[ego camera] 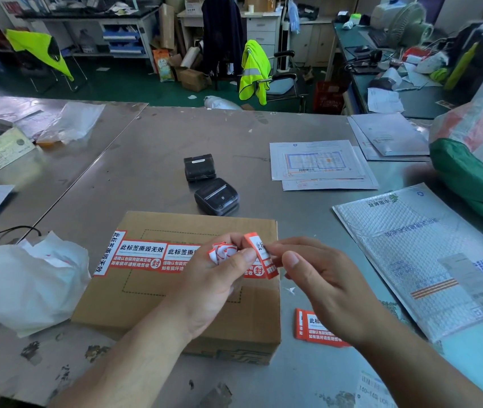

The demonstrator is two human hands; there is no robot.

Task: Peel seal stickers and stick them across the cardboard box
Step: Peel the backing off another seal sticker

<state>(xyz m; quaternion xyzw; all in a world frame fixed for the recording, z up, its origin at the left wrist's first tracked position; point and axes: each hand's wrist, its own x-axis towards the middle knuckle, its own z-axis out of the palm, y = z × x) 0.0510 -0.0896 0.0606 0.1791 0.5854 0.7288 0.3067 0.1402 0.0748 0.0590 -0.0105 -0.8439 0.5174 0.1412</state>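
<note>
Hands mid-frame: left hand (222, 272) pinches crumpled backing, right hand (302, 269) pinches seal sticker (259, 254) over cardboard box (181, 301); sticker may fold onto itself.

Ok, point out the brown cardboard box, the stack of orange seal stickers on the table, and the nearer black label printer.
Brown cardboard box (146, 304): head view, bare top face.
Stack of orange seal stickers (312, 326): head view, top sticker.
Nearer black label printer (216, 196): head view, lid.
</note>
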